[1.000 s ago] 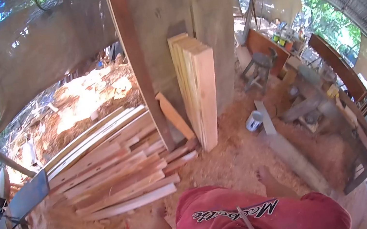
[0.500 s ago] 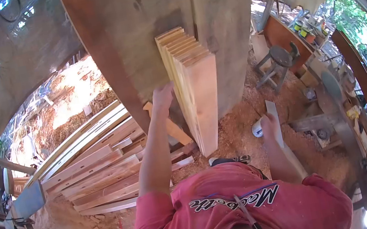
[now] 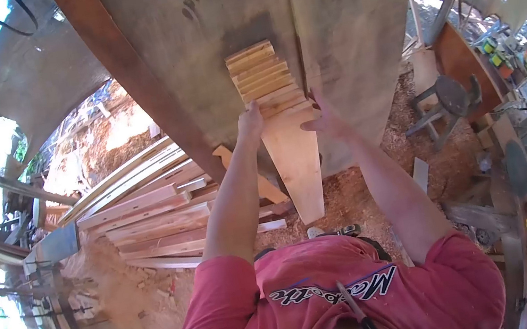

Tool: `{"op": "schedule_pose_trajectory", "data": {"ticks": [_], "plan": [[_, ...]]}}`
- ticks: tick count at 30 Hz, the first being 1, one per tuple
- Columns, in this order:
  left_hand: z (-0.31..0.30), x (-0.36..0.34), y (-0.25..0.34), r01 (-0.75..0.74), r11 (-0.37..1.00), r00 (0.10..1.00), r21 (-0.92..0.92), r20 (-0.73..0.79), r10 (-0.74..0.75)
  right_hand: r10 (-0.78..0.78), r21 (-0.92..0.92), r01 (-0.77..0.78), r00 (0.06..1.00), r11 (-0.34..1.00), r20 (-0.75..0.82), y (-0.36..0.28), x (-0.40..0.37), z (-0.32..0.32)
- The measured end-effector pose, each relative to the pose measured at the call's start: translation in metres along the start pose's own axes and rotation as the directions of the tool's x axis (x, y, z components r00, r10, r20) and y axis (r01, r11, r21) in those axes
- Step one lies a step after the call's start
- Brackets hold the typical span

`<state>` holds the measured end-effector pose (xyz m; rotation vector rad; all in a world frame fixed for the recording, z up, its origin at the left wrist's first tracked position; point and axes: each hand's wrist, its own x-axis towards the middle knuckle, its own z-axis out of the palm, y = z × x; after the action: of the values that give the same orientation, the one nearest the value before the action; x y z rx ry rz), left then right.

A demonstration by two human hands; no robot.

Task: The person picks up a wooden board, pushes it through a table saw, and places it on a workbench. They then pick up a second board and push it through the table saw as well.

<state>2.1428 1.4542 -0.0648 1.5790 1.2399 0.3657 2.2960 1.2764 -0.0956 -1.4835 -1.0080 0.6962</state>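
A row of pale wooden boards [image 3: 297,165] leans upright, edge to edge, against a large brown panel [image 3: 351,22]. The board nearest me shows its broad face. My left hand [image 3: 251,123] is closed at the left edge of the boards, near their upper ends. On the other side, my right hand [image 3: 328,121] has its fingers apart at the right edge of the front board, with the thumb over its face. Whether its fingertips press on the wood is hard to tell. A pen [image 3: 360,313] is clipped at the collar of my pink shirt.
Several long planks [image 3: 162,228] lie piled to the left, and a notched wooden piece [image 3: 256,180] leans beside the boards. To the right are a round stool [image 3: 451,96] and a pale strip [image 3: 421,173]. Sawdust [image 3: 103,316] covers the ground.
My right hand has come up from low on the right, beside a white object, to the boards. My left hand stays at their left edge. The view has shifted, and the boards look tilted back more.
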Motion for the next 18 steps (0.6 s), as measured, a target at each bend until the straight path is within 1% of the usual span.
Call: {"op": "schedule_pose_trajectory", "data": {"ticks": [1, 2, 4, 5, 7, 8, 9, 10, 11, 12, 13, 14, 15, 16, 17, 18], "plan": [[-0.004, -0.01, 0.005, 0.048, 0.997, 0.998, -0.057, 0.041, -0.045, -0.033, 0.081, 0.027, 0.997, 0.996, 0.065, 0.009, 0.003, -0.004], [-0.004, -0.015, 0.003, 0.055, 0.997, 0.998, -0.046, 0.025, -0.054, -0.034, 0.099, 0.027, 0.997, 0.995, 0.074, 0.013, 0.001, -0.005], [-0.003, -0.029, -0.005, -0.028, 0.999, 0.997, -0.032, -0.07, 0.026, 0.101, 0.003, -0.104, 0.976, 0.995, 0.191, 0.023, -0.015, -0.007], [-0.006, -0.038, -0.009, -0.011, 1.0, 0.997, -0.027, -0.081, 0.009, 0.107, 0.013, -0.112, 0.972, 0.994, 0.207, 0.028, -0.021, -0.009], [-0.012, -0.064, -0.02, -0.023, 0.998, 0.999, -0.064, -0.031, 0.021, 0.01, 0.043, -0.019, 0.976, 0.999, 0.217, 0.039, -0.038, -0.006], [-0.015, -0.083, -0.023, 0.006, 0.998, 0.999, -0.057, -0.038, -0.008, 0.027, 0.056, -0.041, 0.972, 0.998, 0.234, 0.037, -0.048, -0.007], [-0.018, -0.105, -0.026, -0.052, 0.988, 0.994, -0.147, 0.092, 0.066, 0.095, 0.128, -0.133, 0.959, 0.983, 0.267, 0.028, -0.057, -0.01], [-0.019, -0.122, -0.034, -0.1, 0.964, 0.965, -0.245, 0.212, 0.154, 0.13, 0.167, -0.183, 0.949, 0.969, 0.286, 0.018, -0.063, -0.013], [-0.018, -0.135, -0.057, -0.306, 0.908, 0.914, -0.285, 0.179, 0.364, 0.165, 0.203, -0.234, 0.938, 0.951, 0.305, 0.009, -0.069, -0.016], [-0.016, -0.144, -0.079, -0.493, 0.81, 0.82, -0.317, 0.143, 0.555, 0.183, 0.181, -0.264, 0.912, 0.947, 0.368, 0.0, -0.078, -0.016], [-0.016, -0.151, -0.084, -0.473, 0.822, 0.833, -0.318, 0.143, 0.534, 0.201, 0.163, -0.29, 0.888, 0.943, 0.414, 0.002, -0.091, -0.013], [-0.016, -0.16, -0.084, -0.583, 0.787, 0.775, -0.203, 0.152, 0.613, 0.219, 0.141, -0.314, 0.862, 0.939, 0.458, 0.005, -0.105, -0.009], [-0.016, -0.168, -0.088, -0.68, 0.729, 0.713, -0.085, 0.159, 0.683, 0.299, 0.06, -0.353, 0.862, 0.934, 0.409, 0.013, -0.121, -0.005], [-0.01, -0.172, -0.096, -0.665, 0.742, 0.734, -0.083, 0.109, 0.67, 0.363, -0.03, -0.38, 0.856, 0.925, 0.367, 0.021, -0.133, -0.002], [-0.004, -0.175, -0.104, -0.655, 0.728, 0.722, -0.204, 0.114, 0.682, 0.126, -0.055, -0.113, 0.901, 0.992, 0.416, 0.028, -0.139, -0.003], [-0.004, -0.179, -0.112, -0.645, 0.697, 0.707, -0.313, 0.101, 0.7, 0.129, -0.047, -0.121, 0.894, 0.992, 0.428, 0.042, -0.148, -0.003]]}}
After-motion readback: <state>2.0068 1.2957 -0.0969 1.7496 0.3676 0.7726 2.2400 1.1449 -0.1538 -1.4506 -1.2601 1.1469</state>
